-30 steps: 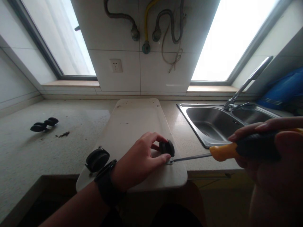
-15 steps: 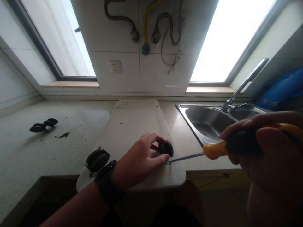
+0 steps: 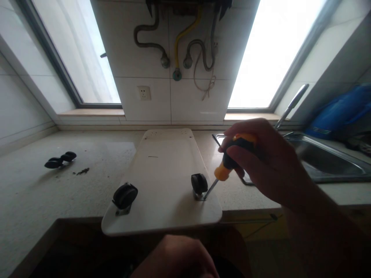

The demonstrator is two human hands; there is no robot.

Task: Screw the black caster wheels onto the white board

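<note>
My right hand point(image 3: 255, 154) is wrapped round the yellow and black handle of a screwdriver point(image 3: 222, 172). The shaft slants down to the left, its tip at the metal plate of the right black caster point(image 3: 199, 183). That caster stands on a white board point(image 3: 168, 170) lying on the counter. A second caster point(image 3: 125, 195) is on the board's near left corner. Below the board's front edge, low in view, is my left hand point(image 3: 176, 256), away from the casters; its fingers are mostly hidden.
Two loose black casters point(image 3: 60, 160) lie on the left of the counter point(image 3: 95, 193), beside a small pile of screws point(image 3: 83, 171). A steel sink point(image 3: 324, 158) with a faucet point(image 3: 292, 104) is at the right, with a blue bag point(image 3: 342, 110) behind it.
My left hand has let go of the right caster and drawn back below the board. My right hand has moved left and holds the screwdriver more steeply. The view has tilted up.
</note>
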